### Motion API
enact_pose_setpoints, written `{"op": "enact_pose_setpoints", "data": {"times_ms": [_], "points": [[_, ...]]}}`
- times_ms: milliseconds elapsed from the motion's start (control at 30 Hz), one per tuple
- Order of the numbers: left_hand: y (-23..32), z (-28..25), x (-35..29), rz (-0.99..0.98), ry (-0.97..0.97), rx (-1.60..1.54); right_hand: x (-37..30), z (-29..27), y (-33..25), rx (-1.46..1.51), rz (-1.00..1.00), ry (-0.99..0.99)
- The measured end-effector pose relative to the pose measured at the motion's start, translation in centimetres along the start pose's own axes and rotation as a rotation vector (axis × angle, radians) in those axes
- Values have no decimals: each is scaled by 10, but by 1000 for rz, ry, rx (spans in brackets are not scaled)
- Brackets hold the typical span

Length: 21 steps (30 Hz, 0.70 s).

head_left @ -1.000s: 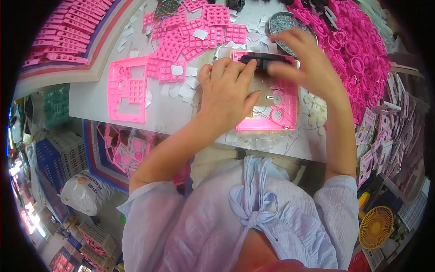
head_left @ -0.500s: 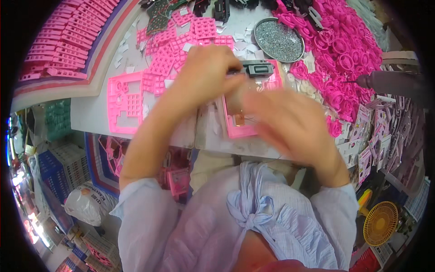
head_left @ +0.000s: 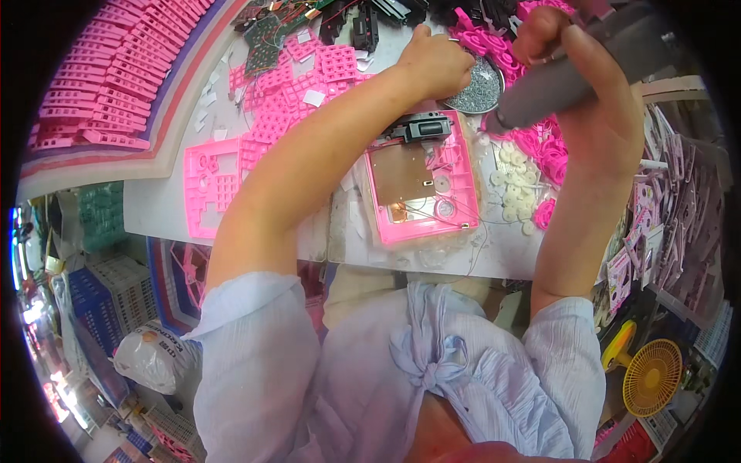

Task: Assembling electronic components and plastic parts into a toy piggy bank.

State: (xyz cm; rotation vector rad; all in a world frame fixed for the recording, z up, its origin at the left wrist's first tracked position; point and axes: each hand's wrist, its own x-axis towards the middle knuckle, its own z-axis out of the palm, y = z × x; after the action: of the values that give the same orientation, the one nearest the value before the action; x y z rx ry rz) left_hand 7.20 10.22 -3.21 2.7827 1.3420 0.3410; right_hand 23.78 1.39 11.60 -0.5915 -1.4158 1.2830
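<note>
My right hand (head_left: 598, 73) is wrapped round a dark grey electric screwdriver (head_left: 540, 100), held above the right side of the table. With curled fingers, my left hand (head_left: 438, 68) reaches over the round dish of small metal screws (head_left: 477, 94); whether anything is in its fingertips is hidden. Between my forearms lies an open pink plastic housing (head_left: 463, 174). Inside it sits a brown circuit board (head_left: 400, 176) with thin wires, and a black plastic module (head_left: 424, 127) rests across its far end.
Pink button grids (head_left: 274, 116) and another pink frame (head_left: 194, 189) lie to the left. Stacked pink parts (head_left: 100, 85) fill the far left. White discs (head_left: 515, 189) and heaped pink rings (head_left: 552, 150) lie right. A yellow fan (head_left: 652, 378) stands below the table's right side.
My left hand has moved from the housing to the screw dish. The right hand has risen from the housing to the far right and taken hold of the screwdriver.
</note>
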Motion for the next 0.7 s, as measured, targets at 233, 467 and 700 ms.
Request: {"op": "enact_pose_setpoints", "data": {"times_ms": [233, 467, 700], "points": [[-3, -45, -54, -61, 240, -455, -16, 15, 9, 73, -16, -72], [61, -60, -147, -22, 457, -404, -38, 3, 42, 342, -92, -84], [70, -45, -165, -74, 565, -549, -40, 37, 18, 319, -119, -298]]}}
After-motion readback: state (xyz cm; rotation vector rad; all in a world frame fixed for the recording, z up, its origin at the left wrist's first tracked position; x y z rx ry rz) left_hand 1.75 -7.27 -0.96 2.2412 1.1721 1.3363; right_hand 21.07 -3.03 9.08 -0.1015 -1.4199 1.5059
